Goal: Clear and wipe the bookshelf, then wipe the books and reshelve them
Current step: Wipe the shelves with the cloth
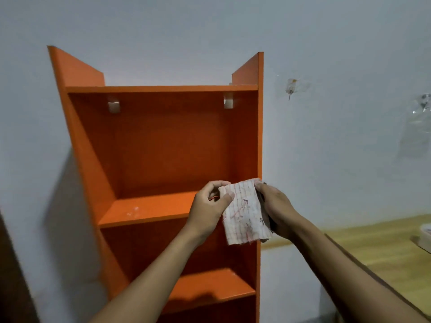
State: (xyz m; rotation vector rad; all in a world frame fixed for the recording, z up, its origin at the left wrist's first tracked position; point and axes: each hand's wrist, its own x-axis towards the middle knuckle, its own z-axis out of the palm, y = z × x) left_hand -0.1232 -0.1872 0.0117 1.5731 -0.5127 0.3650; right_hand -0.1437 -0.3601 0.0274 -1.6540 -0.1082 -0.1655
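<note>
While both forearms are stretched forward and upward from the bottom of the view, a cloth (245,212) is held between the two hands in front of the bookshelf (163,145). The left hand (210,207) is curled, its thumb and fingers (227,196) pinching the cloth's upper left edge. The right hand (276,209) is closed round the cloth's right side, with its fingertips seen at the top corner.

The bookshelf is orange and is stood upright against a pale wall (338,43); its shelves are seen bare, and pale specks are scattered on the middle shelf (144,210). Two small brackets (113,106) are fixed under the top board. A wooden worktop (377,250) is seen at the right, with a pale container (425,234) cut off by the frame edge.

The cloth is white with a checked pattern and reddish marks. It is hung flat, its long axis running from top to bottom, tilted slightly.
</note>
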